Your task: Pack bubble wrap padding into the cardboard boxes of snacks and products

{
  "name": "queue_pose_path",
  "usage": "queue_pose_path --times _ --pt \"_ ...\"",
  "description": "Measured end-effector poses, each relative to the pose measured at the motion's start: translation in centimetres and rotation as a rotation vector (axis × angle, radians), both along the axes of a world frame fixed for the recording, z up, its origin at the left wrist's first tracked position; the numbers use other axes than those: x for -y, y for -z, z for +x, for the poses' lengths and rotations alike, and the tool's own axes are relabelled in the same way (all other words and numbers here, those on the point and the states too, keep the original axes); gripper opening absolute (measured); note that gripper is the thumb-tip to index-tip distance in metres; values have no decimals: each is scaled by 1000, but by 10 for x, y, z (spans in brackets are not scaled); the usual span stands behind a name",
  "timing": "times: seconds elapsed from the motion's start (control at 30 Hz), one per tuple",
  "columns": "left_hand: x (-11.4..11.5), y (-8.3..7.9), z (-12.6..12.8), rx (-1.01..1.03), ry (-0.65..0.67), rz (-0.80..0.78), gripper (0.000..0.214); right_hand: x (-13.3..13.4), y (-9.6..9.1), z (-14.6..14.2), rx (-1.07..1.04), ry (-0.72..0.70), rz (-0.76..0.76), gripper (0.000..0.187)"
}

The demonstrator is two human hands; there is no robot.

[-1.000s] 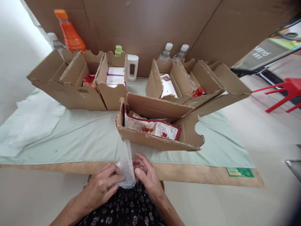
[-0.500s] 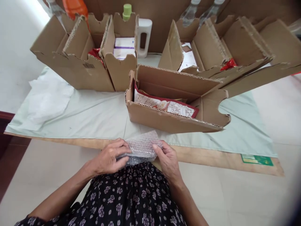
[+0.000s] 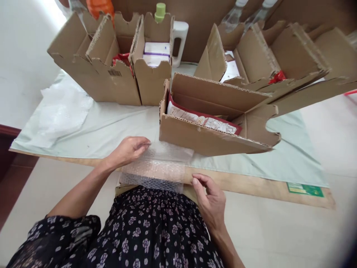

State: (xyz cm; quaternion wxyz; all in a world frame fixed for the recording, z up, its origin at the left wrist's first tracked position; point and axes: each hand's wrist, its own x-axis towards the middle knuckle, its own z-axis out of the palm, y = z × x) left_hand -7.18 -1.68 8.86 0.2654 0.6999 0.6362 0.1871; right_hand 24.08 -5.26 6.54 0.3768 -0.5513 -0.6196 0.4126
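Observation:
A sheet of clear bubble wrap [image 3: 158, 169] lies spread flat over the near edge of the table, partly on the pale green cloth [image 3: 111, 128] and just in front of my floral dress. My left hand [image 3: 128, 149] pinches the sheet's far left corner, fingers pressed together. My right hand [image 3: 210, 197] is curled at the sheet's near right edge, thumb and forefinger pinched at that edge. Right behind the sheet stands an open cardboard box [image 3: 206, 139] holding a red and white patterned packet [image 3: 203, 122].
Further back, divided cardboard boxes [image 3: 111, 80] hold a red packet and white-purple boxes [image 3: 156, 54]; another cardboard box group [image 3: 279, 59] stands at the right. Bottles line the cardboard back wall, among them an orange bottle [image 3: 97, 7] and a white jug [image 3: 180, 41]. Crumpled white plastic [image 3: 64, 111] lies left.
The bubble wrap was held bunched upright, then folded between both hands; now it lies unfolded flat on the table edge. My hands have moved apart to its corners. The view tilted down.

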Motion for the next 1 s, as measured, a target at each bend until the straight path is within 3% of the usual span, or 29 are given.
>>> queue_pose_path --times 0.07,0.13,0.27,0.33,0.4,0.47,0.57,0.7,0.8,0.9,1.0 --pt "-15 4 -3 -103 4 15 23 -1 -5 -10 139 -113 228 18" --pt "-21 4 -6 -168 -57 64 26 -6 -4 -25 236 -290 348 21" --pt "7 -2 -7 -250 -223 324 41 -21 14 -45 447 -483 362 26" --pt "34 0 -8 -226 -81 403 37 -24 23 -40 469 -520 376 28" --pt "60 8 -9 -172 156 340 39 -24 29 -25 465 -590 407 35" --pt "78 19 -12 -139 301 225 54 -22 31 -5 491 -691 432 51" --pt "89 32 -21 -154 376 136 86 -17 34 15 588 -809 477 67" --pt "88 39 -32 -272 477 131 85 -16 42 12 660 -727 583 58" --pt "88 38 -39 -303 508 172 83 -19 44 3 520 -621 610 40" --pt "91 33 -43 -187 441 254 71 -17 36 3 297 -527 427 35" --pt "93 26 -42 27 278 264 44 -7 25 5 159 -393 166 33"
